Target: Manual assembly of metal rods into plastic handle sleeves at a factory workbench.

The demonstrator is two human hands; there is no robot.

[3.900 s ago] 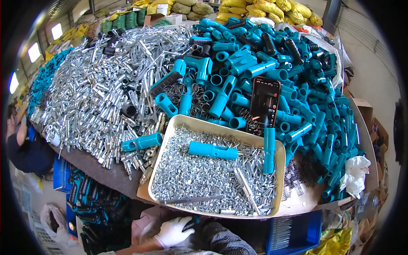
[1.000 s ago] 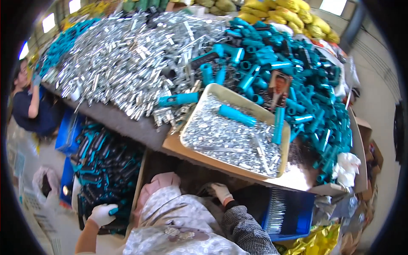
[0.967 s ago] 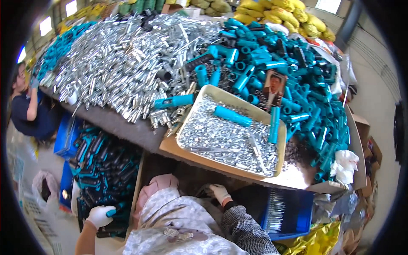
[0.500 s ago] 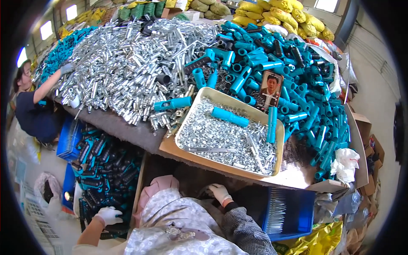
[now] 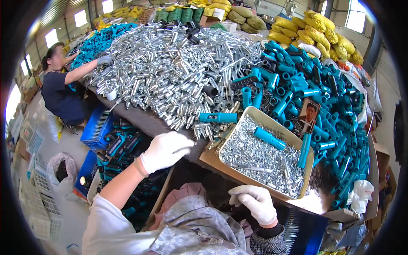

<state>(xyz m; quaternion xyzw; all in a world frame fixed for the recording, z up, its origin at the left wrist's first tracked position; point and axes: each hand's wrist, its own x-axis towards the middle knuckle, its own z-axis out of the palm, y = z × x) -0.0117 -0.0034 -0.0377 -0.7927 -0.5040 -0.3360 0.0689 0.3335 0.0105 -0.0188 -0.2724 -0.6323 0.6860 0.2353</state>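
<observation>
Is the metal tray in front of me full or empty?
Partly full: the tray holds a layer of small silver screws, with three teal tubes lying on top.

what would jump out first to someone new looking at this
A huge heap of shiny metal tubes covers the table's left and middle, with a bank of teal plastic handles along its right. Nearer, the white-gloved left hand hangs open beside a tray of small screws.

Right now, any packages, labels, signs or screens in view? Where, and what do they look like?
Photo card: propped among the teal tubes behind the tray, small rectangle, portrait on a reddish ground.
Yellow sacks: stacked at the far right, bulging.
Green rolls: far end, centre.
Blue crate: under the table's left edge, ribbed.
No screens or signs seen.
</observation>
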